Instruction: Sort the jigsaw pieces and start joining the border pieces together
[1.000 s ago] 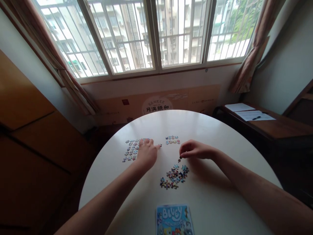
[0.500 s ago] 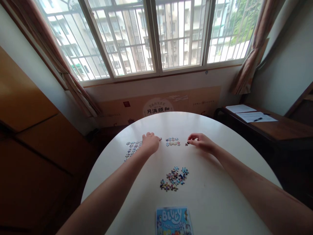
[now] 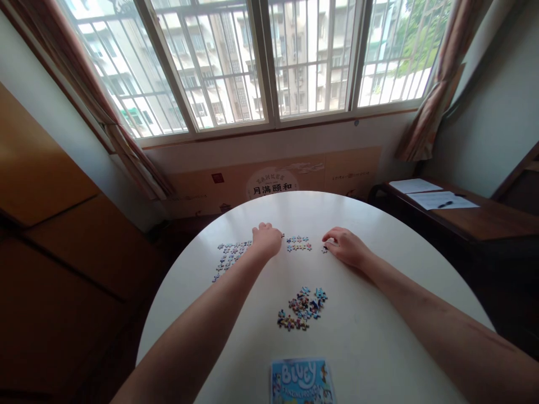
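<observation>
On the white round table, my left hand (image 3: 268, 238) has its fingers at a small puzzle piece (image 3: 283, 235), just left of two short rows of pieces (image 3: 298, 247). My right hand (image 3: 344, 246) is right of those rows, its fingers curled at another small piece (image 3: 324, 249) on the table. Rows of spaced pieces (image 3: 229, 257) lie to the left, partly hidden by my left hand and forearm. Nearer to me is a loose heap of mixed pieces (image 3: 303, 306).
A blue Bluey picture packet (image 3: 301, 381) lies at the near side of the white table (image 3: 362, 348). A dark wooden side table (image 3: 501, 216) on the right holds papers (image 3: 442, 200) and pens. A barred window and curtains are beyond.
My left hand has moved a little to the right, towards the two short rows. My right hand has shifted slightly, its fingers still by the small piece.
</observation>
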`<move>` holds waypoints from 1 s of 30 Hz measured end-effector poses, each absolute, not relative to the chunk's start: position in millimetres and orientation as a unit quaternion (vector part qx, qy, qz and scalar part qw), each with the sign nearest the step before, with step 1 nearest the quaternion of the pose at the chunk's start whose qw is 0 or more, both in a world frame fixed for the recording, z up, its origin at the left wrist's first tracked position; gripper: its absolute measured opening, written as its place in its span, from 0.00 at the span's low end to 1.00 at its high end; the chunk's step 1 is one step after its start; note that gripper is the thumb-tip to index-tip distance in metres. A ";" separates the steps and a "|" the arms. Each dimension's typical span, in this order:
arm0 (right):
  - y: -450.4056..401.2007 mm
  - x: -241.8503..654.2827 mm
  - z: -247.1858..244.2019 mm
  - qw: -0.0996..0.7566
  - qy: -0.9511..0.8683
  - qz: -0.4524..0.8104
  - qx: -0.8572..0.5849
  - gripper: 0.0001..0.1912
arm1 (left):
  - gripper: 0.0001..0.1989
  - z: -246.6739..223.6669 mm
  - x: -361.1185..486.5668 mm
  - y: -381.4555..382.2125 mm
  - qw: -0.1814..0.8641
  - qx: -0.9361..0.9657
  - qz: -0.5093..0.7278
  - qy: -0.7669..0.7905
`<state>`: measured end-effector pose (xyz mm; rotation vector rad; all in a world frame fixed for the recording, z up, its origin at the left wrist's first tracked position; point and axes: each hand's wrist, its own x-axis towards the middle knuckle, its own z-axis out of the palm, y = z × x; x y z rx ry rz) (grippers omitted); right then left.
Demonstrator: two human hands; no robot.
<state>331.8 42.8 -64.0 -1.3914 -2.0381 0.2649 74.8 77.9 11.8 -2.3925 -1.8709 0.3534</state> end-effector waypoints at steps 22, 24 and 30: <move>38.6 328.3 -63.1 0.285 -0.767 0.065 -0.571 0.13 | 0.29 9.2 78.5 78.3 0.032 -0.798 -0.036 -0.601; 35.8 327.4 -62.0 0.284 -0.766 0.067 -0.572 0.12 | 0.30 16.6 70.5 68.9 0.055 -0.795 -0.082 -0.598; 25.9 326.3 -56.6 0.283 -0.778 0.086 -0.553 0.08 | 0.23 23.3 43.9 5.0 0.041 -0.847 -0.197 -0.491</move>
